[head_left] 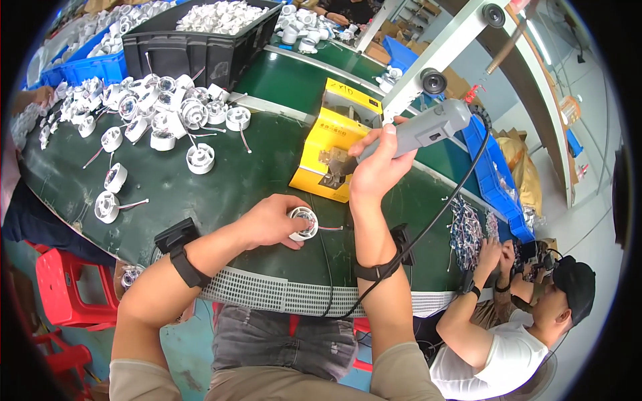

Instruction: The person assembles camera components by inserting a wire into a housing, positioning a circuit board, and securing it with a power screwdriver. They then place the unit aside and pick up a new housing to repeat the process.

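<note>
My left hand (267, 219) grips a small round white plastic housing (311, 229) against the green work surface, thumb over its open top. A thin lead with a plug end trails from the housing to the right. My right hand (383, 164) is wrapped round a grey electric screwdriver (431, 128), raised above the table with its black cord hanging down at the right. The tool's tip is hidden behind my fingers and the box. Just left of that hand stands an open yellow cardboard box (309, 160) with small metal parts at its cut-out side.
Many white housings with wires (164, 110) are heaped at the left; several lie singly nearer me. Behind them stand a black crate (180, 57) and blue bins (100, 67). A white metal frame (441, 53) rises at the back right. A co-worker (485, 347) handles wire bundles (466, 230) at right.
</note>
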A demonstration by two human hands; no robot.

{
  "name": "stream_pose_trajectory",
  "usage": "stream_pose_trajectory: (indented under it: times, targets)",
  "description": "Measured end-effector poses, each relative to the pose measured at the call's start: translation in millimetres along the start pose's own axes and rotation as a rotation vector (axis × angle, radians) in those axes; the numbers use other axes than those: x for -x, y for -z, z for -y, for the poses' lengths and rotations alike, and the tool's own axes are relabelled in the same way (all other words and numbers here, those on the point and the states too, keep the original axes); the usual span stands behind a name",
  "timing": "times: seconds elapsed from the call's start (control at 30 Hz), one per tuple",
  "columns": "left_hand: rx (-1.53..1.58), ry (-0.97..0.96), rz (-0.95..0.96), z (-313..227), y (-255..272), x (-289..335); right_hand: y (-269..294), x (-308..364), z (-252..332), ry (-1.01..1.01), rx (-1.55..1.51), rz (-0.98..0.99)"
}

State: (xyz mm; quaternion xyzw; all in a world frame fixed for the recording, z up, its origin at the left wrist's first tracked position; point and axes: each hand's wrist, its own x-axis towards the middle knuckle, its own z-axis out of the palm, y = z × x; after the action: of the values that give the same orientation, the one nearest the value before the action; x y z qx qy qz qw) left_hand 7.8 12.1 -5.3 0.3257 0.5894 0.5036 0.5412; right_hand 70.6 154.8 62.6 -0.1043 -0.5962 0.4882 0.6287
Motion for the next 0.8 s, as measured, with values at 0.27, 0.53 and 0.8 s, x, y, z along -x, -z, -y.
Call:
stream_pose_trajectory:
  times: [0.27, 0.53, 0.8]
  targets:
    - [0.176, -0.018, 0.077, 4, 2, 0, 7, 17, 11, -0.033, -0.031, 0.04]
    - [0.195, 0.023, 0.111, 6, 0, -2, 10, 54, 31, -0.116, -0.153, 0.167]
    - [0.177, 0.02, 0.104, 3, -1, -1, 14, 60, 24, -0.095, -0.113, 0.276]
